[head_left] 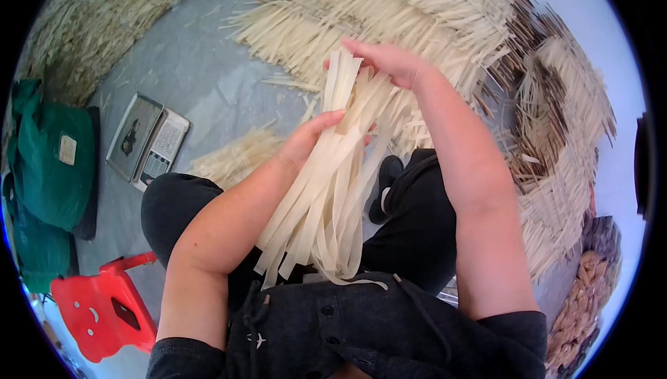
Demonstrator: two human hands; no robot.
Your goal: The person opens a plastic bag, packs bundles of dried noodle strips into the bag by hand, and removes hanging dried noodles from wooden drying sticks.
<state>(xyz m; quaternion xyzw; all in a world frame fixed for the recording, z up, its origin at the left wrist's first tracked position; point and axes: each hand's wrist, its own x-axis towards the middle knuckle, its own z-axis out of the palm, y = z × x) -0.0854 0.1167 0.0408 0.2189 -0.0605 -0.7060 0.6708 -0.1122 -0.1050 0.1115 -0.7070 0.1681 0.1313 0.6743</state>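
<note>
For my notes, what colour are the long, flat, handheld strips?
The strips are pale cream; head view.

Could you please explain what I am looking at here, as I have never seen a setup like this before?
Of course. There is no machine here: a person works with two bare hands, and the single picture comes from a camera worn on their head, looking forward and down. That is why their arms and dark clothes rise from the bottom edge.

The left hand grips a bundle of long, pale strips around the middle, while the right hand is at the upper end. The lower ends hang loose over the lap.

On the grey floor beyond lie a large pile of similar pale pieces, a smaller heap and a scale. A red chair stands at lower left.
</note>
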